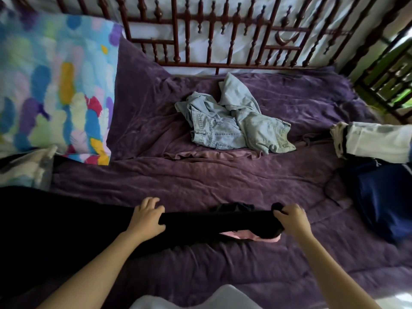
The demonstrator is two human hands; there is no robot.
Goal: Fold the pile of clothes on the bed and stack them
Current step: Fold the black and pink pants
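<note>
White fabric [196,297], black garment [211,221]: both cropped

No text, label, brand or number can be read on the jeans [214,128], the pillow [55,85] or the blanket [200,175].

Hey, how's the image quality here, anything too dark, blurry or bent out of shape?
All head view: the black garment near the bottom is so dark its folds vanish; the patterned pillow at the left edge looks smeared; the headboard bows from wide-angle distortion; the jeans mid-bed are sharp and evenly lit.
</note>
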